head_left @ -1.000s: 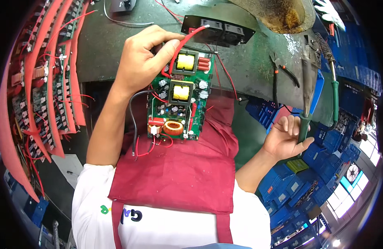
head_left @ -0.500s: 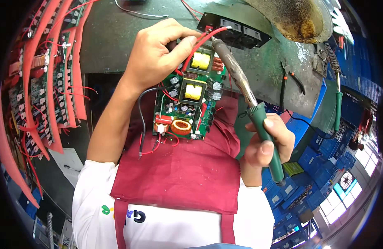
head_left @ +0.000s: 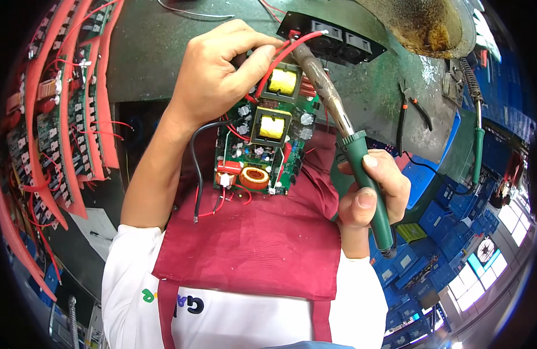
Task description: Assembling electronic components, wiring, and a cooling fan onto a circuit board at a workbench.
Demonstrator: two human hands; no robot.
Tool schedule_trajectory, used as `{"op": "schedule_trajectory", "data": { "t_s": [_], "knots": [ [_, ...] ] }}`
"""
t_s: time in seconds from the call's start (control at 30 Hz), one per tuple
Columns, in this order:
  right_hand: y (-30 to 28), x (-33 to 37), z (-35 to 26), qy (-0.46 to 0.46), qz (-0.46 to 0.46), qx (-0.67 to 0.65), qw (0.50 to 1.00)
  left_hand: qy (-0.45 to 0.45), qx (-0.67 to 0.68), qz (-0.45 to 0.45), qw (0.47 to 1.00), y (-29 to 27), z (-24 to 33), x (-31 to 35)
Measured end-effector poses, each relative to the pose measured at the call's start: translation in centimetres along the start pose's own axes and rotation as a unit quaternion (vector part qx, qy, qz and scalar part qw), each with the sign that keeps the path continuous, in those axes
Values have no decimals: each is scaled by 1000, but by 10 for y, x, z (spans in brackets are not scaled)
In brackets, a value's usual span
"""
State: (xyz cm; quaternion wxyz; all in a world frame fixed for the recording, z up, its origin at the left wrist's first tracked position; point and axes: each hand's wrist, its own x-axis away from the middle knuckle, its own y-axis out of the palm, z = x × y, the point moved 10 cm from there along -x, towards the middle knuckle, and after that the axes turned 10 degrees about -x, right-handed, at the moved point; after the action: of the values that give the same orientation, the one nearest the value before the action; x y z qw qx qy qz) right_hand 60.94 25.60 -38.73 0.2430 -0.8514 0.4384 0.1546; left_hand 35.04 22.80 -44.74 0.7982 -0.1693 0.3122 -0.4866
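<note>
My left hand (head_left: 222, 75) is closed, thumb and forefinger pinching a red wire (head_left: 285, 45) close to a black panel (head_left: 361, 47) with rocker-like black parts and sockets. A second thick red wire (head_left: 303, 39), its end bared, arcs past the fingertips. In my right hand (head_left: 387, 186) is a soldering iron (head_left: 357, 152) by its green handle. Its darkened tip meets the panel's red-marked corner, beside the pinched wire; the exact contact is partly hidden by the red wires. Below lies a green circuit board (head_left: 306, 104) with yellow-wound transformers and a copper ring coil (head_left: 255, 178).
Red-edged rows of circuit boards (head_left: 71, 116) stand at the left. To the right are pliers (head_left: 403, 116) with orange-black handles and another green-handled iron (head_left: 478, 145) in a coiled holder. A stained metal hood (head_left: 425, 29) hangs over the bench at the back right.
The soldering iron has shifted slightly left and up, its tip now nearer the pinched wire at the panel. My left hand keeps its grip, almost still.
</note>
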Motion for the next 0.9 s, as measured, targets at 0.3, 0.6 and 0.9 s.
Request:
{"op": "schedule_trajectory", "data": {
  "t_s": [0.3, 0.6, 0.9],
  "knots": [
    [1, -1, 2, 37, 15, -3, 999, 10, -8, 11, 1000, -2, 1, 0],
    [0, -2, 1, 61, 46, -8, 997, 11, -4, 14, 1000, -2, -1, 1],
    [1, -9, -4, 103, 62, -8, 993, 10, -6, 14, 1000, -3, -1, 1]
  ]
}}
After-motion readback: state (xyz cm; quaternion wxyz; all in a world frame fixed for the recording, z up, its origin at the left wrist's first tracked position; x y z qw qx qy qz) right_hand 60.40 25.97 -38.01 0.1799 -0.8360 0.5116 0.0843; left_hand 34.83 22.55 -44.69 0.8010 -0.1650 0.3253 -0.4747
